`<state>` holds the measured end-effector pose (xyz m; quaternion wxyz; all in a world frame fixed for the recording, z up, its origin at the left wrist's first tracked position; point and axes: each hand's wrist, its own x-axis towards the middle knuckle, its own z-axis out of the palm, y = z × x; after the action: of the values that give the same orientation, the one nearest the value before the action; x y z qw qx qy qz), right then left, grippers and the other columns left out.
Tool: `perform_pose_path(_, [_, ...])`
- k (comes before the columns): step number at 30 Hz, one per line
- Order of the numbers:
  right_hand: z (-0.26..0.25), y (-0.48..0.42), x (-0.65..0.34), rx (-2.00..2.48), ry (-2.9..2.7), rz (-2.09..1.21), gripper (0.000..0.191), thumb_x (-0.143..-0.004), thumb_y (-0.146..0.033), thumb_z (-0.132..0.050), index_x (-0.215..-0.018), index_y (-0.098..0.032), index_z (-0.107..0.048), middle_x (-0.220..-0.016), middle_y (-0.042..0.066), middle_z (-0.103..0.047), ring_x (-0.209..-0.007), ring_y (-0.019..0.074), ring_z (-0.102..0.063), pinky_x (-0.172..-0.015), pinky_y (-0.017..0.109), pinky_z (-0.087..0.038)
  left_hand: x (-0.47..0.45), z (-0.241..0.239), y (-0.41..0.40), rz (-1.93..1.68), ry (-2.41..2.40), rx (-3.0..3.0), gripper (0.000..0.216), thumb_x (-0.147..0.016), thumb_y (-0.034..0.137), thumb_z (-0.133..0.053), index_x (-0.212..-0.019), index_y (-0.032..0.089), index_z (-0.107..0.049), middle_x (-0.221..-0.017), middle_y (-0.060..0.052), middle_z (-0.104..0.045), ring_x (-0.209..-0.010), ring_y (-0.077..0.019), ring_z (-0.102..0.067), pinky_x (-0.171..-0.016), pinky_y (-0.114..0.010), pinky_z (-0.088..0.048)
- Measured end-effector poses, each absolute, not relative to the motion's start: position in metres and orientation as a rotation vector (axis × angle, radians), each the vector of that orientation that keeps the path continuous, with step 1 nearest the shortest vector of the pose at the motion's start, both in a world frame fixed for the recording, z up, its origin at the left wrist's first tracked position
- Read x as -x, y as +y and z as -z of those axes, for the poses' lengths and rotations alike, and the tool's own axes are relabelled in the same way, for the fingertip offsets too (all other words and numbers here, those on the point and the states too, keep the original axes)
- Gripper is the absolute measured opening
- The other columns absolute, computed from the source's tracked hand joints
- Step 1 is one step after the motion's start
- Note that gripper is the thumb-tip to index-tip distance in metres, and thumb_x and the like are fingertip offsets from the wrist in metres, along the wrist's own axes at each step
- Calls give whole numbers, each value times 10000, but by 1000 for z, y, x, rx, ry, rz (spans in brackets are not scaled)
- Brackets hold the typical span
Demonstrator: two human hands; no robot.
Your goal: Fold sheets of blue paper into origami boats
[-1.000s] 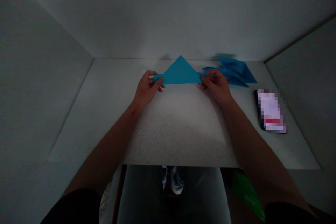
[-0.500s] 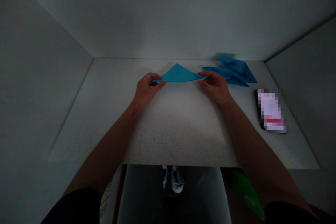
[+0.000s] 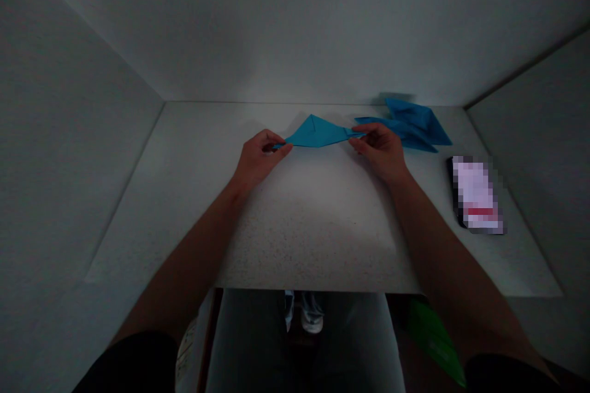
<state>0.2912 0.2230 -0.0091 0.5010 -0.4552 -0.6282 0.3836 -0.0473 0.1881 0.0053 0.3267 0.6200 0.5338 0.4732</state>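
Observation:
A blue folded paper (image 3: pixel 317 131) stretches between my two hands above the table. It has a peak at the top middle with a short crease line, and it narrows toward both ends. My left hand (image 3: pixel 260 156) pinches the left tip between thumb and fingers. The right end, which shows a small fold, is pinched by my right hand (image 3: pixel 380 150). My fingers cover both outer tips. Just behind my right hand lie blue folded paper pieces (image 3: pixel 417 123), partly overlapping each other.
A phone (image 3: pixel 477 193) with a lit, blurred screen lies on the right of the white table (image 3: pixel 304 215). Walls enclose the table at the back, left and right. Below the front edge are my legs, shoes and a green bag-like item (image 3: pixel 436 341).
The held paper's lower edge has gone from a smooth curve to a more pointed bend. My right hand has moved slightly to the right.

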Motion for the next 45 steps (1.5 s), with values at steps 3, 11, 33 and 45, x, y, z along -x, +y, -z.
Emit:
perform_pose_path(3, [8, 223, -291, 1065, -1513, -941, 518, -781, -673, -1014, -1120, -347, -798, -751, -26, -664, -614, 172, -594, -573, 356, -574, 49, -4, 189, -1216, 1399, -1653, 281, -863, 444, -914, -906, 232, -734, -826, -5, -756, -733, -137, -637, -693, -273, -508])
perform_pose_path(11, [5, 222, -288, 1023, -1498, -961, 559, -722, -690, -1046, -1086, -349, -795, -739, -33, -650, -599, 153, -573, -520, 313, -539, 49, -8, 186, -1160, 1362, -1761, 348, -981, 552, -789, -913, 234, -664, -882, -35, -809, -765, -155, -704, -715, -285, -532])
perform_pose_path(33, [-26, 189, -266, 765, -2338, -456, 143, -1060, -379, -713, -1137, -339, -827, -1279, 36, -875, -1173, 288, -806, -1068, 500, -552, 51, -20, 180, -1020, 1308, -2410, 516, -805, 640, -970, -920, 226, -685, -905, -24, -721, -826, -199, -647, -851, -375, -510])
perform_pose_path(45, [-9, 198, -267, 834, -2401, -617, 303, -1067, -368, -685, -1331, -297, -816, -1377, 90, -845, -1254, 323, -790, -1112, 531, -590, 50, -12, 184, -737, 1117, -2490, 218, -1070, 423, -715, -1176, 283, -845, -1247, -73, -854, -1193, -279, -773, -1083, -481, -550])
